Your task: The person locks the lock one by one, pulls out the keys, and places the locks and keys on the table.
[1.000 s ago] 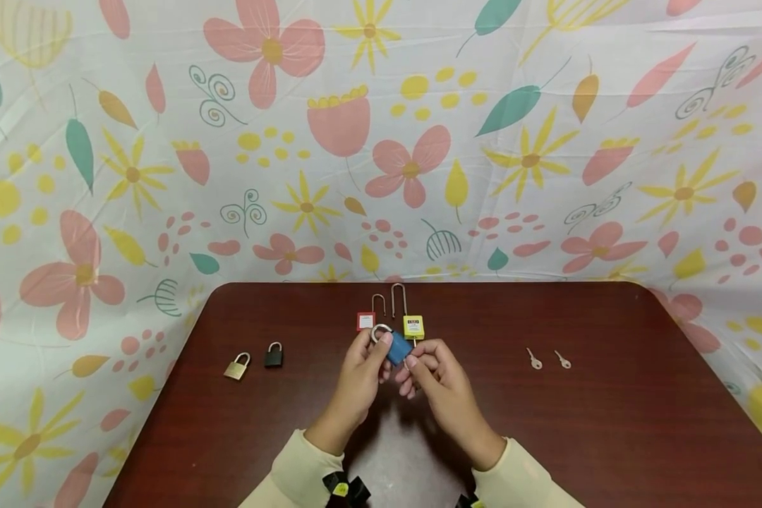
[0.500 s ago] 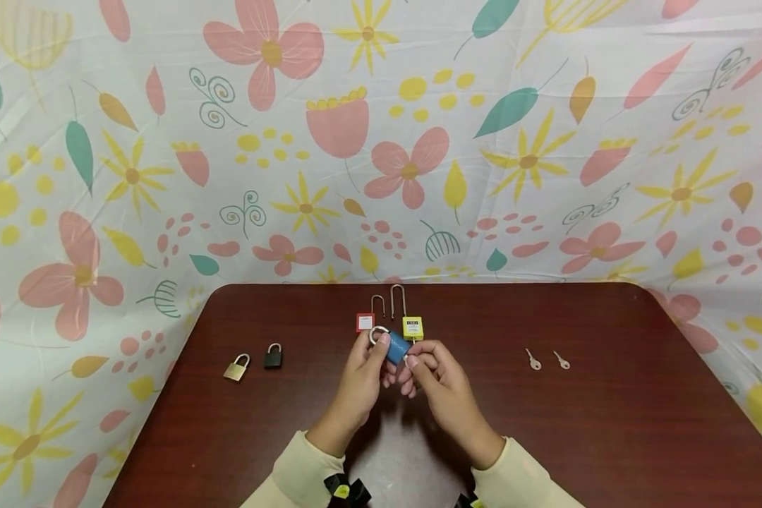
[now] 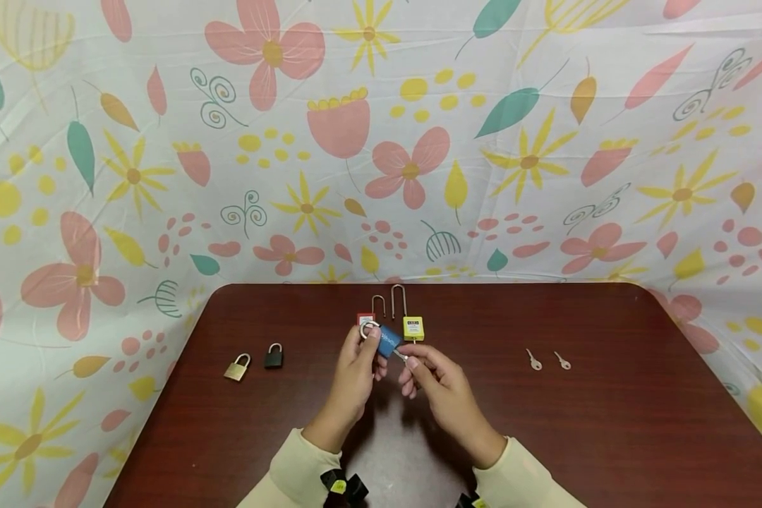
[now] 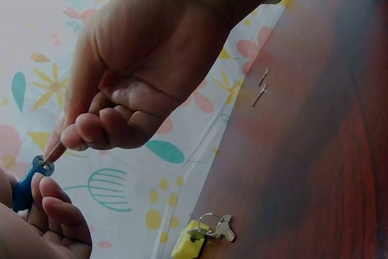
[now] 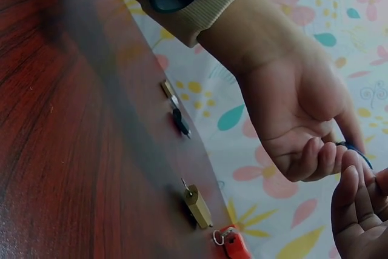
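A blue padlock (image 3: 389, 341) is gripped by my left hand (image 3: 352, 375), the thumb across its body and the silver shackle pointing up and left. My right hand (image 3: 443, 382) pinches a small silver key (image 3: 401, 355) between thumb and index finger, its shaft in line with the padlock's bottom. In the left wrist view the key tip sits at the round keyhole end of the blue padlock (image 4: 25, 186). From the right wrist view, fingers hide most of the padlock.
Behind the hands lie a red padlock (image 3: 365, 319) and a yellow padlock (image 3: 413, 328), both long-shackled. A brass padlock (image 3: 236, 368) and a black padlock (image 3: 274, 357) lie left. Two loose keys (image 3: 534, 360) lie right. Another brass padlock (image 5: 199, 207) shows beside the red one.
My left hand has shifted slightly left and up with the blue padlock, and more of the key's shaft shows between padlock and right fingers. The right hand has barely moved.
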{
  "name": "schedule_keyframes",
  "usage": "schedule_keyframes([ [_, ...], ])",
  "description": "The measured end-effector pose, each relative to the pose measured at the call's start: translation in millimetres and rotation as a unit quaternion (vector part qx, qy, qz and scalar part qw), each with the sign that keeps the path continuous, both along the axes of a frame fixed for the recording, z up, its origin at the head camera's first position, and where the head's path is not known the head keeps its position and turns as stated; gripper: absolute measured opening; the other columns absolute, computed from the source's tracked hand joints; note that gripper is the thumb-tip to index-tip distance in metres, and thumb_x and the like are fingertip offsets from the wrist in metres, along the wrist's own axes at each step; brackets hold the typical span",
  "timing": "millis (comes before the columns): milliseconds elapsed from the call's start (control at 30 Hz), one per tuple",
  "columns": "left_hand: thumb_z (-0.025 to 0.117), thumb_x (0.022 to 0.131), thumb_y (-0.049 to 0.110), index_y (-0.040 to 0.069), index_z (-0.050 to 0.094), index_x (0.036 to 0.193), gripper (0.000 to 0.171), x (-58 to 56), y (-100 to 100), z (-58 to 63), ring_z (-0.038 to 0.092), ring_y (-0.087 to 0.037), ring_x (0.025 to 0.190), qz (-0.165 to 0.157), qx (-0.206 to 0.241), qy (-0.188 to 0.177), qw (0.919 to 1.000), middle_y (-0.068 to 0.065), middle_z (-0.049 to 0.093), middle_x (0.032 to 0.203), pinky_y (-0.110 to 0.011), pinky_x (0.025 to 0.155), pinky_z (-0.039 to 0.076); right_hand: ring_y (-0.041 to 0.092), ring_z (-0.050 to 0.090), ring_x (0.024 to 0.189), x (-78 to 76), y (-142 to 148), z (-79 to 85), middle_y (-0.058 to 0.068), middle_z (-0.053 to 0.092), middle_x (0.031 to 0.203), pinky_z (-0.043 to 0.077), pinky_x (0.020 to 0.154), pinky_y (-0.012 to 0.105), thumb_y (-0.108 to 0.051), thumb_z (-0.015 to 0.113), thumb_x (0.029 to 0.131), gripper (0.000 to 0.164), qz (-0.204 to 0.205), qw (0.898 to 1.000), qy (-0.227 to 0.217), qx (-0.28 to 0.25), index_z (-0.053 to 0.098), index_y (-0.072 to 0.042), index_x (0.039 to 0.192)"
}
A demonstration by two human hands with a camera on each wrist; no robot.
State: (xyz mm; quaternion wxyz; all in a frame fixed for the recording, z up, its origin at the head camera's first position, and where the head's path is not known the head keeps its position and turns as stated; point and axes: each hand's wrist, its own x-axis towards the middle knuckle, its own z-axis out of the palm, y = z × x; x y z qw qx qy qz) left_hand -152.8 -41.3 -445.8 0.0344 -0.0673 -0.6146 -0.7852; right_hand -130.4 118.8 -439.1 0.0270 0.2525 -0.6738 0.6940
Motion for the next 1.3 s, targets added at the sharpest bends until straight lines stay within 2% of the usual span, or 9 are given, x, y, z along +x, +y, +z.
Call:
schedule_keyframes([
  [133, 0.047, 0.102, 0.031, 0.005, 0.045, 0.106, 0.027, -1.5, -2.3, 0.2, 0.046, -0.016, 0.057, 0.001, 0.005, -0.005, 1.0, -0.007, 0.049, 0.071, -0.023, 0.05, 0.038, 0.039, 0.057, 0.063, 4.9, -0.3, 14.0, 0.026, 0.057, 0.078, 0.051, 0.055, 0.046, 0.008, 0.041, 0.098, 0.021, -0.006, 1.0, -0.001, 0.009, 0.054, 0.008, 0.115],
  [367, 0.05, 0.1, 0.034, 0.005, 0.05, 0.104, 0.029, -4.4, -4.2, -0.9, 0.048, -0.016, 0.056, 0.013, -0.009, 0.007, 0.9999, -0.008, 0.05, 0.07, -0.023, 0.047, 0.037, 0.042, 0.056, 0.067, 4.3, 2.9, 19.6, 0.026, 0.058, 0.084, 0.051, 0.057, 0.048, 0.006, 0.039, 0.1, 0.024, -0.021, 1.0, 0.002, 0.013, 0.051, 0.008, 0.12],
  [533, 0.053, 0.099, 0.03, 0.004, 0.054, 0.103, 0.027, -2.8, -7.4, 3.6, 0.049, -0.017, 0.055, 0.02, -0.022, 0.014, 0.9995, -0.008, 0.051, 0.068, -0.023, 0.046, 0.038, 0.042, 0.058, 0.069, 1.4, 6.4, 17.1, 0.024, 0.061, 0.091, 0.051, 0.055, 0.046, 0.008, 0.038, 0.099, 0.029, -0.019, 1.0, 0.015, 0.005, 0.048, 0.006, 0.126],
  [700, 0.056, 0.097, 0.028, 0.003, 0.057, 0.101, 0.025, -2.8, -13.3, 11.4, 0.049, -0.015, 0.055, 0.035, -0.027, 0.022, 0.9988, -0.01, 0.051, 0.069, -0.023, 0.049, 0.039, 0.036, 0.062, 0.073, -7.7, 12.1, 7.0, 0.018, 0.064, 0.098, 0.052, 0.055, 0.044, 0.006, 0.04, 0.1, 0.033, -0.017, 1.0, 0.007, -0.008, 0.045, 0.0, 0.131],
  [833, 0.057, 0.097, 0.028, 0.002, 0.058, 0.1, 0.026, -5.5, -19.9, 16.8, 0.049, -0.014, 0.055, 0.04, -0.023, 0.02, 0.9988, -0.009, 0.05, 0.069, -0.022, 0.049, 0.039, 0.035, 0.064, 0.076, -13.2, 17.1, 1.9, 0.019, 0.064, 0.103, 0.052, 0.056, 0.045, 0.001, 0.042, 0.101, 0.025, -0.021, 1.0, -0.004, -0.017, 0.044, 0.003, 0.126],
  [1033, 0.058, 0.096, 0.025, 0.001, 0.058, 0.099, 0.023, -6.9, -34.0, 23.6, 0.048, -0.013, 0.055, 0.059, -0.023, 0.026, 0.9976, -0.008, 0.05, 0.069, -0.022, 0.048, 0.039, 0.042, 0.062, 0.077, -13.8, 27.5, 5.6, 0.024, 0.064, 0.101, 0.052, 0.057, 0.044, -0.003, 0.045, 0.1, 0.013, -0.032, 0.998, -0.017, -0.041, 0.044, 0.005, 0.11],
  [1133, 0.057, 0.097, 0.026, 0.002, 0.058, 0.098, 0.024, -7.0, -43.7, 23.9, 0.048, -0.014, 0.057, 0.069, -0.034, 0.024, 0.9968, -0.007, 0.05, 0.07, -0.023, 0.05, 0.038, 0.046, 0.06, 0.078, -13.6, 36.7, 5.7, 0.023, 0.064, 0.101, 0.052, 0.057, 0.045, -0.002, 0.046, 0.1, 0.011, -0.041, 0.998, -0.024, -0.048, 0.045, 0.006, 0.107],
  [1300, 0.055, 0.098, 0.026, 0.002, 0.056, 0.099, 0.024, -6.0, -63.0, 24.2, 0.048, -0.018, 0.062, 0.076, -0.038, 0.013, 0.9963, -0.009, 0.051, 0.075, -0.023, 0.051, 0.037, 0.04, 0.06, 0.077, -14.1, 55.8, 0.7, 0.021, 0.063, 0.098, 0.053, 0.06, 0.039, -0.004, 0.049, 0.099, 0.012, -0.093, 0.995, -0.026, -0.018, 0.05, 0.005, 0.107],
])
